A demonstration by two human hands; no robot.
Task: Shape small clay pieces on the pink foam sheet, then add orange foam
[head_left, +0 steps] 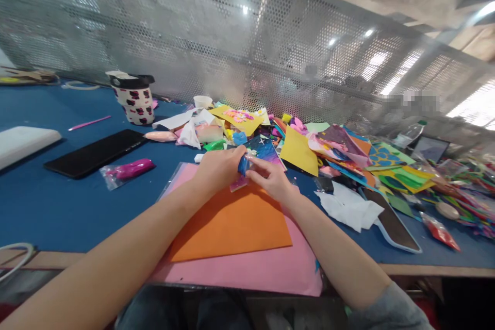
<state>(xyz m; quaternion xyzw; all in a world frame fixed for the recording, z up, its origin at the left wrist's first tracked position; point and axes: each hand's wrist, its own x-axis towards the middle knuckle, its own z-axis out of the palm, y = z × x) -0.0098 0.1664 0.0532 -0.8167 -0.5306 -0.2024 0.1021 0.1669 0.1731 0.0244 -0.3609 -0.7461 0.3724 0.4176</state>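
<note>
My left hand (221, 169) and my right hand (269, 178) meet above the top edge of an orange sheet (235, 224). Between their fingers is a small blue piece (243, 166), partly hidden by the fingertips; the left fingers are closed on it and the right fingers touch its right side. Just behind them lies a blue and purple card with white stars (266, 150). The orange sheet rests on a larger pink sheet (247, 276) at the table's front edge.
On the blue table (96, 216), a patterned cup (135, 100), a black phone (96, 153) and a magenta packet (133, 169) lie left. Yellow paper (299, 150) and craft scraps stand behind. White tissue (351, 206) and another phone (392, 219) are right.
</note>
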